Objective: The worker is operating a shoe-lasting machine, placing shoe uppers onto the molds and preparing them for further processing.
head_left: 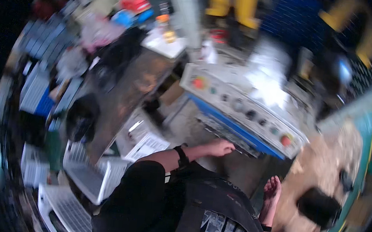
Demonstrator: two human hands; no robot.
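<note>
My left hand [222,148] is just short of the front edge of a machine's control panel [237,106]. Its fingers look curled in, with nothing visible in them, though motion blurs the view. A dark strap circles that wrist. Lower and to the right, my right hand [272,188] hangs beside my dark apron [227,198], fingers loosely bent and apart, with nothing seen in it. The panel is pale, with a red button at each end, several dark knobs between them and a blue band along its front.
At left is a brown worktable [127,86] with bags and a bottle [169,35] at its far end. White plastic crates [92,174] stand below it. A black object [319,207] lies on the floor at right. Yellow machine parts [233,2] rise behind the panel.
</note>
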